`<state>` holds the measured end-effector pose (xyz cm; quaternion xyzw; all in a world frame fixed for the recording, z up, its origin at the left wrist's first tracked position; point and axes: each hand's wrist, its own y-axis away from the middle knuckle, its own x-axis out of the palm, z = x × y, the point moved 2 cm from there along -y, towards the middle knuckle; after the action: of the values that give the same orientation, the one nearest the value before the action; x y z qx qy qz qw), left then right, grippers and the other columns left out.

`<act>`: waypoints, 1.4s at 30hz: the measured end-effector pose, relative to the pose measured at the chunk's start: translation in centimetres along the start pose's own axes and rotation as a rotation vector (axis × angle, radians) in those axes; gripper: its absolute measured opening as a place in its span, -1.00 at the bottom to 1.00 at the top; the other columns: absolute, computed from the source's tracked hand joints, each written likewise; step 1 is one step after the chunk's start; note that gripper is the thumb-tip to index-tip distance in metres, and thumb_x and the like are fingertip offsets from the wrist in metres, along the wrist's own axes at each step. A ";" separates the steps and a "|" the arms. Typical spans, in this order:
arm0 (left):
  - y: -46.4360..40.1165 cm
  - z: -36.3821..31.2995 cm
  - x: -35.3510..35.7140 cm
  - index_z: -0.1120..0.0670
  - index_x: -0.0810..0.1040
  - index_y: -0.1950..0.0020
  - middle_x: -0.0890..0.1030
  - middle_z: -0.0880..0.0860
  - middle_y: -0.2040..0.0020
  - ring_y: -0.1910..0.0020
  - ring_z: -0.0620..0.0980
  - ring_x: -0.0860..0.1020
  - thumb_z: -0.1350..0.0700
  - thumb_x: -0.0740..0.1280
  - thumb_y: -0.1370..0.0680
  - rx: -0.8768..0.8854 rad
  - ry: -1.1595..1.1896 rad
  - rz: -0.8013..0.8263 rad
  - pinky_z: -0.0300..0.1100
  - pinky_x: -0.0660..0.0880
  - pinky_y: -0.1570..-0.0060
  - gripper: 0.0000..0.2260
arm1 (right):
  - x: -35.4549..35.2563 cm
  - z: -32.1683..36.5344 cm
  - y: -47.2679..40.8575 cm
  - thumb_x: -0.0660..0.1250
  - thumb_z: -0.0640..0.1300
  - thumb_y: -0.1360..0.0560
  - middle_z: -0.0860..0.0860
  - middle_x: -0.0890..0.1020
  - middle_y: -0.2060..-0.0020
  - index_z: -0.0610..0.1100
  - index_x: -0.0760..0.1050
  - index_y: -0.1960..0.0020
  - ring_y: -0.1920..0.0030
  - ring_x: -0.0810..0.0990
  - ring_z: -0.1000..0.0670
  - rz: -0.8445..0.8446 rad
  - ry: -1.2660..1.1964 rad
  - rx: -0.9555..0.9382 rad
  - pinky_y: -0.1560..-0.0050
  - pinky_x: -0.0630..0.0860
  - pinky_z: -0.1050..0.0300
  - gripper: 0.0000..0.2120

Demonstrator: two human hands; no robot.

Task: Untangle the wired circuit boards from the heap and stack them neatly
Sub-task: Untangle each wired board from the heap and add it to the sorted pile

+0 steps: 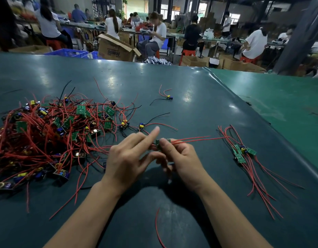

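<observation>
Hiding mostly behind right hand (pixel 179 158) fingers (pixel 166 146), pinched small green circuit board (pixel 162 142) with red wires; left hand (pixel 129 154) loosely splayed beside, grasping nothing clearly visible.

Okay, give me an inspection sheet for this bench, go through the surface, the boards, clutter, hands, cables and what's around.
Surface: dark green table mat, glossy with light reflections; a lighter green mat adjoins on the right.
Job's things: large tangled heap of wired boards on the left; small stack of boards on the right, wires trailing toward the near edge.
Clutter: one stray board farther back; a loose red wire near the front edge.
Grippers: right hand pinches a green board; left hand is beside it, index finger extended, hold unclear.
Cables: held board's red leads run right toward the stack.
Surroundings: seated workers, cardboard boxes, blue crates.
</observation>
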<state>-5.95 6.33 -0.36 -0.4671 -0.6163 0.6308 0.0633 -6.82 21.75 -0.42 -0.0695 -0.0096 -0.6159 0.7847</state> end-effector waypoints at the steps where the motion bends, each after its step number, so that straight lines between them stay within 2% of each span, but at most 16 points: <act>1: -0.1 0.2 0.0 0.19 0.58 -0.29 0.61 0.06 0.16 0.23 0.04 0.55 0.03 0.38 -0.56 -0.008 -0.002 -0.016 -0.05 0.54 0.29 -0.64 | -0.5 0.2 -0.2 0.34 0.08 -0.44 -0.07 0.61 0.42 -0.12 0.62 0.26 0.51 0.47 0.02 -0.062 0.010 -0.032 0.58 0.38 0.25 -0.72; 4: 0.0 1.1 -0.3 0.13 0.70 -0.05 0.63 0.01 0.20 0.27 0.05 0.51 0.07 0.40 -0.57 -0.002 -0.058 -0.064 0.00 0.48 0.38 -0.83 | -1.8 0.4 -0.5 0.35 0.08 -0.47 -0.11 0.58 0.49 -0.16 0.61 0.30 0.56 0.44 -0.01 -0.164 0.098 -0.069 0.56 0.34 0.25 -0.67; 7: 0.1 1.9 -0.6 0.08 0.69 0.09 0.61 -0.03 0.22 0.23 0.06 0.49 0.02 0.39 -0.57 -0.064 -0.161 -0.048 -0.02 0.47 0.38 -0.83 | -2.1 0.1 -0.3 0.36 0.06 -0.52 -0.07 0.56 0.54 -0.15 0.56 0.38 0.55 0.46 0.01 -0.171 0.177 -0.018 0.55 0.34 0.26 -0.61; 9: 0.2 2.6 -0.7 0.09 0.69 0.12 0.62 -0.02 0.21 0.18 0.10 0.49 0.00 0.37 -0.55 -0.127 -0.219 -0.065 -0.01 0.44 0.26 -0.81 | -2.5 0.3 -0.5 0.37 0.01 -0.54 -0.03 0.53 0.55 -0.13 0.53 0.39 0.56 0.45 0.03 -0.274 0.163 -0.034 0.55 0.34 0.26 -0.63; 11: 0.4 3.5 -1.1 0.10 0.68 0.13 0.63 0.01 0.20 0.15 0.14 0.49 0.01 0.35 -0.55 -0.236 -0.275 -0.111 0.00 0.37 0.17 -0.80 | -3.3 0.8 -0.5 0.36 -0.05 -0.56 0.00 0.49 0.57 -0.12 0.50 0.39 0.59 0.41 0.05 -0.450 0.058 -0.078 0.58 0.31 0.27 -0.64; 15: 1.0 4.6 -1.7 0.15 0.64 0.13 0.61 0.12 0.19 0.15 0.20 0.48 0.10 0.38 -0.56 -0.500 -0.366 -0.189 0.04 0.37 0.15 -0.85 | -6.0 1.7 -0.1 0.34 -0.05 -0.57 0.06 0.46 0.60 -0.12 0.46 0.35 0.63 0.36 0.09 -0.872 -0.264 -0.173 0.61 0.26 0.30 -0.66; 18: 1.1 4.2 -1.2 0.12 0.65 0.10 0.61 0.13 0.13 0.06 0.22 0.48 0.09 0.42 -0.53 -0.588 -0.454 -0.110 0.03 0.32 0.11 -0.89 | -7.1 1.3 -0.1 0.38 0.00 -0.55 0.04 0.52 0.51 -0.13 0.49 0.24 0.56 0.46 0.11 -0.994 -0.508 -0.111 0.56 0.38 0.28 -0.72; 21: 1.3 4.4 -0.9 0.10 0.65 0.01 0.60 0.15 0.04 -0.02 0.24 0.45 0.06 0.42 -0.50 -0.690 -0.493 -0.023 0.07 0.33 0.02 -0.86 | -7.6 0.5 -0.4 0.37 -0.09 -0.57 0.00 0.53 0.37 -0.16 0.48 0.20 0.55 0.50 0.16 -1.018 -0.716 0.009 0.50 0.44 0.34 -0.79; 23: 1.4 4.5 -1.0 0.10 0.65 -0.04 0.58 0.17 0.00 -0.04 0.25 0.45 0.05 0.42 -0.49 -0.731 -0.532 -0.003 0.09 0.32 -0.01 -0.81 | -8.0 0.2 -0.5 0.31 -0.13 -0.60 -0.01 0.51 0.36 -0.17 0.48 0.21 0.57 0.48 0.16 -1.037 -0.724 0.024 0.52 0.43 0.34 -0.78; 27: 1.4 4.6 -1.0 0.11 0.59 -0.20 0.60 0.17 -0.11 -0.13 0.23 0.45 0.00 0.39 -0.51 -0.810 -0.579 0.087 0.08 0.28 -0.07 -0.69 | -7.3 0.0 -0.6 0.26 -0.16 -0.60 0.00 0.48 0.43 -0.15 0.51 0.19 0.55 0.43 0.11 -0.968 -0.527 0.058 0.55 0.36 0.31 -0.80; 30: 1.3 4.6 -1.0 0.08 0.60 -0.09 0.63 0.12 -0.03 -0.10 0.19 0.47 0.03 0.40 -0.51 -0.792 -0.544 0.087 0.04 0.25 -0.03 -0.79 | -6.1 -0.2 -0.8 0.25 -0.16 -0.60 0.03 0.47 0.50 -0.17 0.53 0.19 0.56 0.40 0.11 -0.854 -0.402 0.078 0.57 0.33 0.30 -0.79; 34: 1.3 5.0 -1.0 0.07 0.58 -0.16 0.66 0.10 0.10 -0.04 0.18 0.52 0.09 0.37 -0.52 -0.845 -0.553 0.132 0.02 0.25 -0.02 -0.78 | -5.4 -0.1 -0.9 0.26 -0.16 -0.60 0.05 0.46 0.52 -0.16 0.54 0.18 0.55 0.37 0.10 -0.773 -0.291 0.078 0.58 0.30 0.27 -0.80; 36: 1.2 4.9 -1.1 0.09 0.59 -0.17 0.66 0.11 0.15 0.03 0.19 0.54 0.06 0.38 -0.53 -0.810 -0.533 0.093 0.02 0.27 0.01 -0.76 | -5.4 -0.2 -1.0 0.26 -0.16 -0.60 0.05 0.46 0.52 -0.16 0.55 0.17 0.54 0.36 0.10 -0.749 -0.251 0.076 0.58 0.29 0.27 -0.79; 38: 1.0 4.5 -0.9 0.07 0.60 -0.14 0.67 0.04 0.18 0.07 0.18 0.55 -0.04 0.38 -0.53 -0.720 -0.431 0.052 0.01 0.29 0.04 -0.73 | -5.3 -0.2 -1.0 0.25 -0.15 -0.61 0.06 0.47 0.52 -0.17 0.55 0.17 0.54 0.36 0.10 -0.728 -0.215 0.071 0.57 0.29 0.27 -0.78; 40: 0.9 4.1 -0.5 0.00 0.60 -0.14 0.65 -0.06 0.14 0.02 0.13 0.53 -0.19 0.40 -0.48 -0.662 -0.373 0.155 0.00 0.28 0.02 -0.65 | -5.1 -0.3 -1.0 0.25 -0.14 -0.61 0.07 0.48 0.53 -0.15 0.56 0.19 0.54 0.37 0.11 -0.708 -0.178 0.063 0.57 0.29 0.28 -0.77; 42: 1.0 4.2 0.0 -0.06 0.63 -0.10 0.65 -0.06 0.06 -0.04 0.09 0.52 -0.21 0.41 -0.46 -0.654 -0.392 0.286 -0.01 0.28 -0.01 -0.67 | -4.9 -0.4 -1.1 0.26 -0.14 -0.60 0.08 0.49 0.53 -0.14 0.56 0.21 0.55 0.38 0.11 -0.692 -0.145 0.053 0.57 0.29 0.28 -0.76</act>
<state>-8.26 3.05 -2.03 -0.4145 -0.7135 0.4813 -0.2957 -9.08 26.20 -1.19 -0.0854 -0.1041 -0.8384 0.5282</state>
